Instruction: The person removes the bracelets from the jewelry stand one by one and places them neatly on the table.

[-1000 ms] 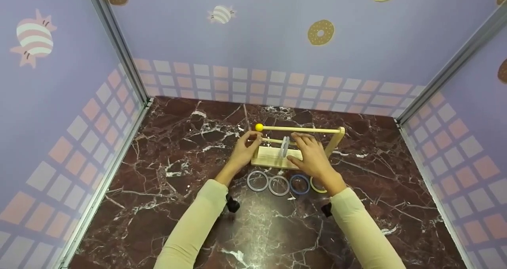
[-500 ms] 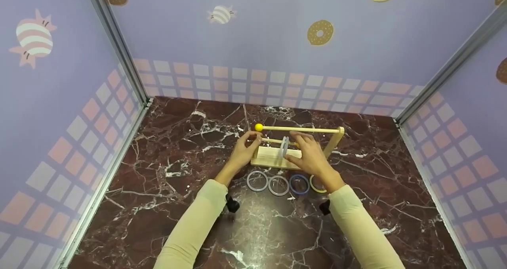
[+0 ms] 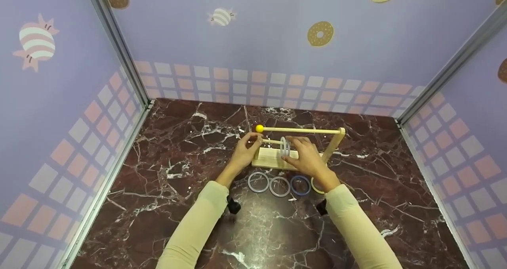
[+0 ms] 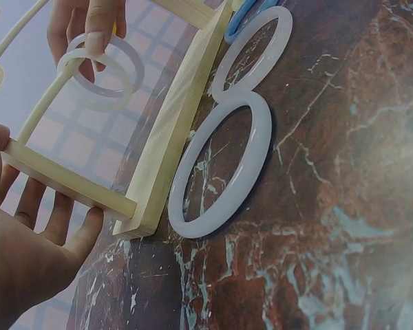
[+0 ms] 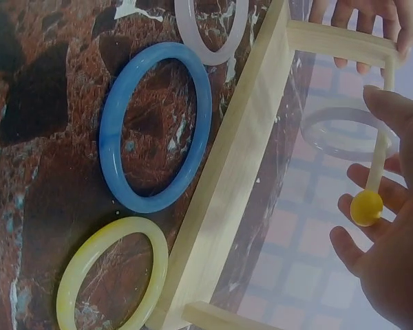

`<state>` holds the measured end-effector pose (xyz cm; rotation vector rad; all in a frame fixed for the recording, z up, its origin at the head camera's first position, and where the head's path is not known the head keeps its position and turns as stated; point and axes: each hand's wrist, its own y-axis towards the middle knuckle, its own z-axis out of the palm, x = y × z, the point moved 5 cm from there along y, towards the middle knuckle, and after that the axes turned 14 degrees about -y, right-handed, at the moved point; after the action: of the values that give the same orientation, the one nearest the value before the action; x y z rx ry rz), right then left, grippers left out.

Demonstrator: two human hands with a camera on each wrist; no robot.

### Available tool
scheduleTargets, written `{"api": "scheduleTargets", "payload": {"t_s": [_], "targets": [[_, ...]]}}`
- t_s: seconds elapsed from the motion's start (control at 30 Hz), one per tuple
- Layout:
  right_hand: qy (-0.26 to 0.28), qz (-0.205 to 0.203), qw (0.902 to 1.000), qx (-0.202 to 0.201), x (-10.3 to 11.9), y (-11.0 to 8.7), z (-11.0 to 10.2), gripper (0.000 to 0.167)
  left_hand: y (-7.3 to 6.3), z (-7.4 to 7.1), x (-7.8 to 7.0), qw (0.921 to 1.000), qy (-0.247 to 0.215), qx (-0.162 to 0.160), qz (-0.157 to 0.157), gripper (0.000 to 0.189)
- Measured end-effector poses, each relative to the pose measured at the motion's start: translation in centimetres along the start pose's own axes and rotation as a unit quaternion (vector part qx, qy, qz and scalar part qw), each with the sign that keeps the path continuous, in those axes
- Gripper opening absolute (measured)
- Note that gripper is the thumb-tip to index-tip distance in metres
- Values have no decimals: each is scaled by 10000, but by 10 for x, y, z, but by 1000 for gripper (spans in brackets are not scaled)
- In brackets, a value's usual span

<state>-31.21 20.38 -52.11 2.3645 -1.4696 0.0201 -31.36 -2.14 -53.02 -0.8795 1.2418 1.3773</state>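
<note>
A wooden bangle stand (image 3: 267,158) has two horizontal rods. My left hand (image 3: 242,152) holds its left upright (image 4: 69,180), thumb near the rod joint and fingers along the far side. Two pale bangles hang on the lower rod (image 4: 49,96): a whitish bangle (image 4: 100,104) and a lilac bangle (image 4: 139,63) beside it. My right hand (image 3: 311,158) is around the rod at these bangles, its thumb overlapping the lilac one and its fingers curled behind. A yellow ball (image 5: 366,207) caps that rod, close to the right fingers.
In front of the stand lie a white bangle (image 3: 249,187), a pale bangle (image 3: 271,187), a blue bangle (image 3: 292,186) and a yellow bangle (image 5: 70,282). The upper rod (image 3: 301,130) ends in another yellow ball (image 3: 259,128). Patterned walls enclose the marbled table (image 3: 178,205).
My right hand has moved left along the lower rod until its fingers meet the hanging bangles, which stand slightly farther apart. My left hand has stayed on the upright.
</note>
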Motion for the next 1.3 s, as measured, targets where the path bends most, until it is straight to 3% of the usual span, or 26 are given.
{"api": "scheduleTargets", "payload": {"t_s": [0.23, 0.67, 0.87, 1.07, 1.3], "targets": [[-18, 8, 10000, 31, -3, -2, 0, 75, 16, -10, 35, 9999, 13, 146, -15, 21], [19, -14, 10000, -59, -7, -3, 0, 73, 16, -9, 35, 9997, 189, -92, 129, 22], [151, 52, 9998, -118, -9, -3, 0, 73, 15, -9, 34, 9998, 150, 12, 110, 30], [191, 60, 9996, -193, -10, -6, -2, 71, 14, -9, 34, 9998, 131, 127, 46, 23], [127, 126, 9993, -316, -13, -7, -5, 73, 15, -7, 34, 9999, 116, 12, 100, 24]]}}
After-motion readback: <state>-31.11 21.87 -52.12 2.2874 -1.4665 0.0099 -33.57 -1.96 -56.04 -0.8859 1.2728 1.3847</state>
